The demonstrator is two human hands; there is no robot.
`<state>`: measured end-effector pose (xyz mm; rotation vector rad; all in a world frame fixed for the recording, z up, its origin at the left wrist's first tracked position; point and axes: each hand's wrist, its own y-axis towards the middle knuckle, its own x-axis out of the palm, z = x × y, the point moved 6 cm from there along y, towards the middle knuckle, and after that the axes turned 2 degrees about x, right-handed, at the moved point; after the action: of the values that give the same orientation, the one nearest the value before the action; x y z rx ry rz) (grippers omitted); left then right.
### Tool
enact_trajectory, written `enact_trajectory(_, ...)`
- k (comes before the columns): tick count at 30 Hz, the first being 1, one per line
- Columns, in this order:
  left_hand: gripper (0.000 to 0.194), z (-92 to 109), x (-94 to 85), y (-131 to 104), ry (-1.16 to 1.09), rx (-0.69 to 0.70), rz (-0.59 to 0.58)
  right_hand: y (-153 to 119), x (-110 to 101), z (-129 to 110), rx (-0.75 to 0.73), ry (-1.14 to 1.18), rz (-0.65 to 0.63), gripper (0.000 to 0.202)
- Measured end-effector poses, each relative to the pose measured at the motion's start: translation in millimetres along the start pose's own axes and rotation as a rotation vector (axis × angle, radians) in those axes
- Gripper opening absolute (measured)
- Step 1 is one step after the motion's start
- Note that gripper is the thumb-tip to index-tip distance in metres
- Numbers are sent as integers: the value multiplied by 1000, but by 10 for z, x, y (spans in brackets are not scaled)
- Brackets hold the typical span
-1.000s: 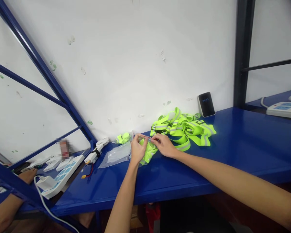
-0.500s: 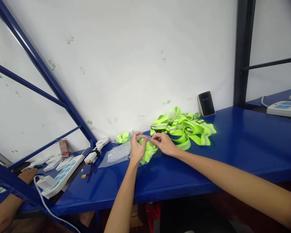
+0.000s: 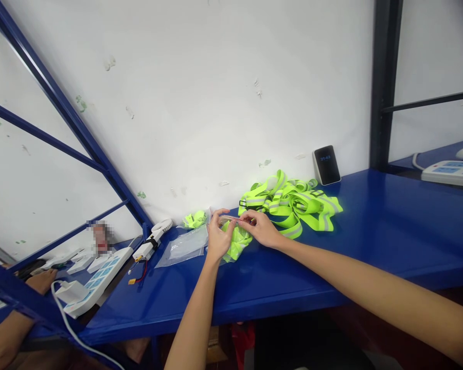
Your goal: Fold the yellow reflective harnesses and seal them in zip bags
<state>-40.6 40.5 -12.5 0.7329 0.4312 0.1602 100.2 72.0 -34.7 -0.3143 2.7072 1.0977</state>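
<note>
A clear zip bag (image 3: pixel 236 245) with a bright yellow-green reflective strap folded inside is between my hands, over the blue shelf. My left hand (image 3: pixel 219 236) grips the bag's top edge at its left side, thumb in front. My right hand (image 3: pixel 259 227) pinches the same edge at the right, by the reddish zip line. Behind it and to the right lies a loose heap of yellow-green reflective straps (image 3: pixel 293 200) with black buckles. Flat clear bags (image 3: pixel 185 245) lie left of my left hand, and a filled bag (image 3: pixel 195 219) sits behind them near the wall.
On the left lie a small white fan (image 3: pixel 154 240) with a wired yellow connector (image 3: pixel 132 281) and a white power strip (image 3: pixel 100 282). Another person's hand (image 3: pixel 41 280) is beyond the blue frame post. A clock display (image 3: pixel 327 164) leans at the wall; another power strip (image 3: pixel 453 172) is far right.
My right fingers have shifted very slightly along the bag's top edge. Both hands keep their grip, and the view has drifted a little.
</note>
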Motion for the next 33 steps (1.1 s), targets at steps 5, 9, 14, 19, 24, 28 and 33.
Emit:
enact_trajectory(5, 30, -30, -1, 3, -60, -11, -4, -18, -15, -125, -136, -165, -21, 18)
enact_trajectory(9, 34, -56, -29, 2, -172, -53, 15, -4, -20, -144, -223, -320, -138, 20)
enact_trajectory(14, 37, -61, -24, -8, -231, -77, 12, 43, -46, -54, -151, -448, -217, 27)
enact_trajectory(19, 35, -43, -17, -12, -228, -73, 11, 42, -20, -44, -139, -491, -249, 32)
enact_trajectory(24, 36, -6, -12, -12, -222, -69, -1, 15, 24, -60, -173, -506, -259, 31)
enact_trajectory(28, 36, -3, -28, -17, -202, -72, 11, -15, 61, -83, -186, -503, -251, 28)
enact_trajectory(33, 22, -65, -38, -11, -211, -76, 23, -44, 79, -135, -208, -496, -253, 26)
